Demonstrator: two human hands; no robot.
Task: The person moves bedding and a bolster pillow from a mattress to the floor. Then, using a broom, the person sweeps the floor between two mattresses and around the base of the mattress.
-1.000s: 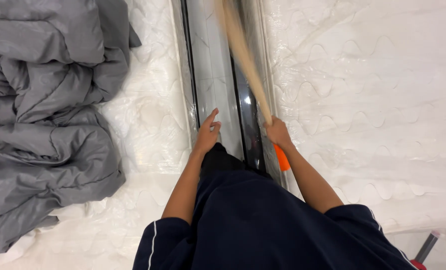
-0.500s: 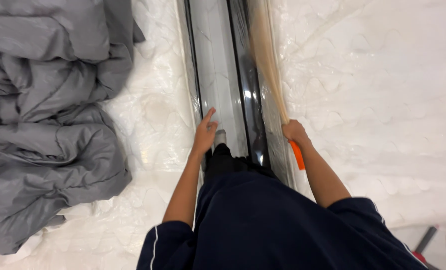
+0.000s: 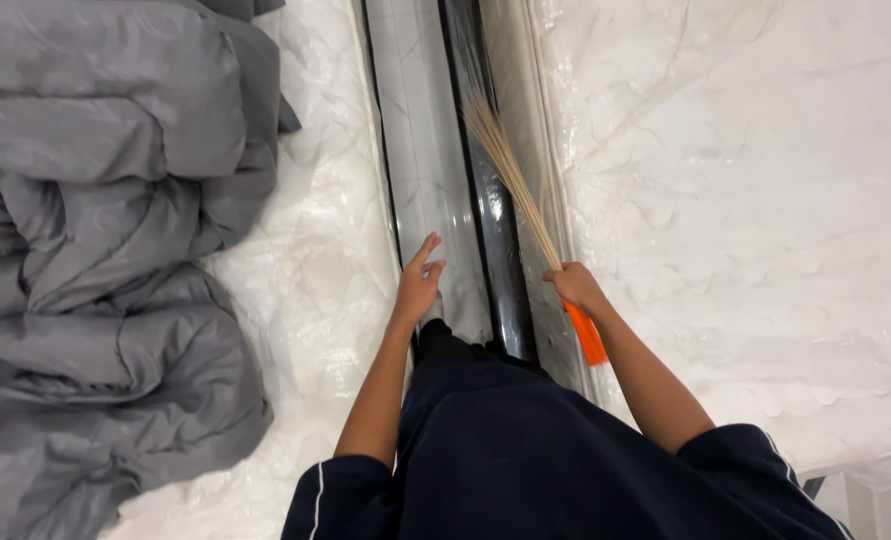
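The person is standing in the narrow gap (image 3: pixel 435 200) between two white mattresses, both wrapped in clear plastic, and is looking straight down at their own arms. The right hand (image 3: pixel 575 288) is gripping a stick broom (image 3: pixel 515 180) where the bound straw meets the orange handle (image 3: pixel 587 335). The fingers are closing fully around the bundle, so the grip appears firm. The orange end is sticking out behind the wrist, and the straw bristles are fanning forward and down into the gap, with their tips lying on the dark glossy strip (image 3: pixel 495 230) beside the right mattress (image 3: pixel 745 200). Holding it that low on the shaft is probably letting the person steer the bristles inside so tight a channel.

The left hand (image 3: pixel 417 285) is holding nothing. Its fingers (image 3: pixel 427 250) are spread loosely and slightly apart, with the index stretched forward, and they are resting at the edge of the left mattress (image 3: pixel 315 260) beside the pale plastic-covered band of the gap. It seems to be serving as a brace while the person leans forward, though whether it is pressing or merely touching cannot be told.

A grey duvet (image 3: pixel 95 250) is lying crumpled on the left mattress, well away from both hands, leaving the channel free.
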